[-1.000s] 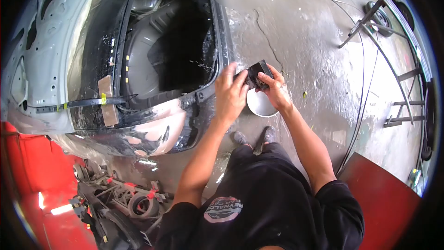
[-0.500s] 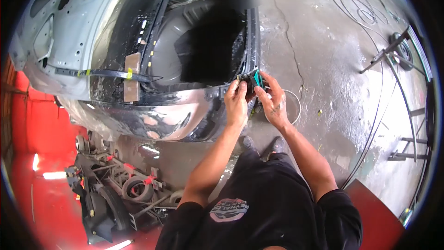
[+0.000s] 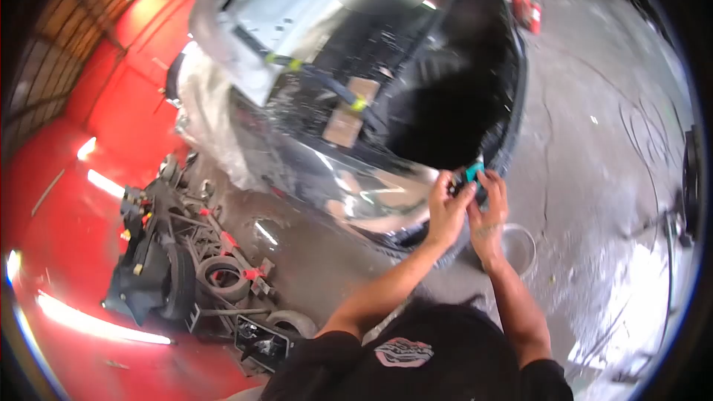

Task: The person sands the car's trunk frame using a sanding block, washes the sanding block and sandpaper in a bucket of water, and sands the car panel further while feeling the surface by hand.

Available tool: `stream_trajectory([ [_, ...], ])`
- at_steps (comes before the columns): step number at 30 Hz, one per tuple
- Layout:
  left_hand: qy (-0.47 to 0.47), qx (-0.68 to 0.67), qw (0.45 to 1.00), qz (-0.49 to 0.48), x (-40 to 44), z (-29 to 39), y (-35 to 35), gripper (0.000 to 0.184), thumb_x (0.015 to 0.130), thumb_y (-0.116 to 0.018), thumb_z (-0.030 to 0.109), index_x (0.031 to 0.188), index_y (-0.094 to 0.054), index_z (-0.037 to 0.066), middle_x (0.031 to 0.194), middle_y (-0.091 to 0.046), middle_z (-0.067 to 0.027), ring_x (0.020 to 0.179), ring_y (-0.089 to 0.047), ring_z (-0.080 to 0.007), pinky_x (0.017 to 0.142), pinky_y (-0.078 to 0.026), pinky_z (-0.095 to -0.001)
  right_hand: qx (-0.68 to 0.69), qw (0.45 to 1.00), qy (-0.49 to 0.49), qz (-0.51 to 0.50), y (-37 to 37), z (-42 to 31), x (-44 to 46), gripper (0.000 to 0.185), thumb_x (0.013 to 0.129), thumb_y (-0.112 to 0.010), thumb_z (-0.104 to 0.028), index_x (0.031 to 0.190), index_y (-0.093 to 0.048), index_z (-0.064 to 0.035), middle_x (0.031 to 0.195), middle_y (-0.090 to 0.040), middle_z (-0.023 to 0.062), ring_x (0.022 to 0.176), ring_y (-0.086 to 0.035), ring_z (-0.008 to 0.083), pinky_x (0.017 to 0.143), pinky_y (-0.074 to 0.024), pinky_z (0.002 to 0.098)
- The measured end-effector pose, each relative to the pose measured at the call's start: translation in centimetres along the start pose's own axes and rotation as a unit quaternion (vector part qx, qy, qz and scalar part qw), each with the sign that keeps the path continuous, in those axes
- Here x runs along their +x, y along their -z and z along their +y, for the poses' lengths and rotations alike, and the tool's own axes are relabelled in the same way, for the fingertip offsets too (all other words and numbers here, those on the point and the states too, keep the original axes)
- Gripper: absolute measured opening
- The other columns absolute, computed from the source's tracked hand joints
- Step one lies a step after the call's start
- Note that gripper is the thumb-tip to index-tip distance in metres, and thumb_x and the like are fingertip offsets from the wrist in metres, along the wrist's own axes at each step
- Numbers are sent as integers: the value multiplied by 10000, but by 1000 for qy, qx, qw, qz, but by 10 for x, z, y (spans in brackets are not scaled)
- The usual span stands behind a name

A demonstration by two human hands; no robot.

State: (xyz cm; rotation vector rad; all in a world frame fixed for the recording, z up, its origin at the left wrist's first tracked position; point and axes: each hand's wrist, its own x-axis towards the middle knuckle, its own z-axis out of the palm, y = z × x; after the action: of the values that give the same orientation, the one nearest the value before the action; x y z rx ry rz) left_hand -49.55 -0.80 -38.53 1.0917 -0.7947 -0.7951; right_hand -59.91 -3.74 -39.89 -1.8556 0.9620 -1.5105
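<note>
Both hands meet over the rear corner of a car body [image 3: 382, 197] with patchy, pinkish bare spots in its dark paint. My left hand [image 3: 448, 215] closes its fingers on the left side of a small dark block with a teal part [image 3: 474, 172]. On the block's right side, my right hand [image 3: 488, 212] grips it with thumb and fingers. Below and right of my hands, a round whitish bucket [image 3: 520, 250] stands on the floor. A tan board [image 3: 351, 113] lies across the car's edge under a dark strap with yellow tape.
Car parts and a tyre [image 3: 223, 279] are piled on the floor at the lower left, before a red wall [image 3: 141, 67]. Hoses [image 3: 646, 130] lie on the floor at the right. Clear plastic sheeting [image 3: 212, 115] hangs on the car's side.
The view has swung left, so the car sits further right. My left hand, which had its fingers loosely beside the dark block, now grips it with my right hand. The block's teal side has come into view.
</note>
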Motion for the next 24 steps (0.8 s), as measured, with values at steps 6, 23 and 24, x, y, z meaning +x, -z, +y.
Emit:
stream_trajectory([
  [6,-23,-102,993,61,24,58,81,221,974,-746,57,1142,-603,62,1040,-666,-14,920,-619,-86,773,-499,-269,60,994,31,-81,-28,-58,39,706,886,-814,-153,1512,-523,-7,1393,-598,240,1250,-610,391,1044,-508,453],
  [23,-11,-185,952,242,58,130,237,211,1069,-660,125,1227,-675,-14,1072,-714,-61,968,-690,-173,807,-587,-321,0,945,303,-127,-231,-144,39,463,808,-728,56,1270,-698,31,1225,-659,191,1065,-711,384,849,-629,425],
  [24,-2,-179,953,244,57,139,234,230,1086,-642,165,1222,-680,-16,1086,-714,-67,986,-691,-185,837,-581,-331,-28,937,323,-127,-237,-145,41,486,793,-727,46,1277,-694,29,1242,-648,192,1075,-705,382,853,-626,428],
])
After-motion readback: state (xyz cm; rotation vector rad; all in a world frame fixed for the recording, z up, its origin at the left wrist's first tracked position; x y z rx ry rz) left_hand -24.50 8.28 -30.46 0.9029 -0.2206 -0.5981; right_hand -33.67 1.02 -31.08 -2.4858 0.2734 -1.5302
